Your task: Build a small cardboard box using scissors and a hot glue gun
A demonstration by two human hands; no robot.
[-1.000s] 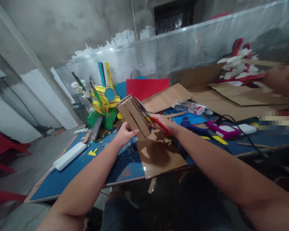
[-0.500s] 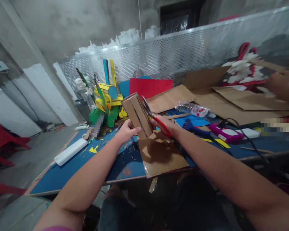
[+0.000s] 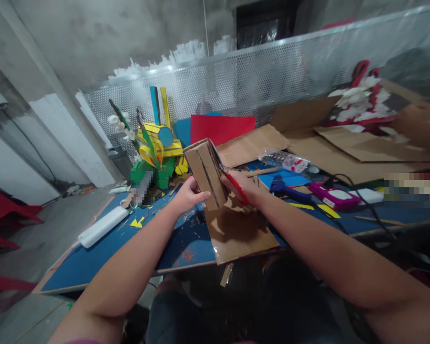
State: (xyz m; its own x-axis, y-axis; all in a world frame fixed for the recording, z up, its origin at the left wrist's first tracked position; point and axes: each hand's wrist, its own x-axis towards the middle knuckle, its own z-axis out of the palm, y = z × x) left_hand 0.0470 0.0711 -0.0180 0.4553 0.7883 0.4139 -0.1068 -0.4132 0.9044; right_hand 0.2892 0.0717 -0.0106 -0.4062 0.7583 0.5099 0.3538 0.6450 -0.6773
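Note:
My left hand grips a small brown cardboard box by its lower left side, thumb on the near face. The box is tilted above the table, with a dark seam running down that face. My right hand is closed on red-handled scissors at the box's right side. Their blades lie along that side and are partly hidden, so whether they cut into it I cannot tell. Beneath both hands a flat cardboard sheet overhangs the table's front edge.
The blue table carries scraps and a white power strip. Behind stand a yellow and green craft model and a red sheet. To the right are a plastic bottle, a blue glue gun and a purple device.
The box has turned slightly more upright. The scissors' blades, which stuck up beside the box, have swung down against its right side. The camera view has shifted a little.

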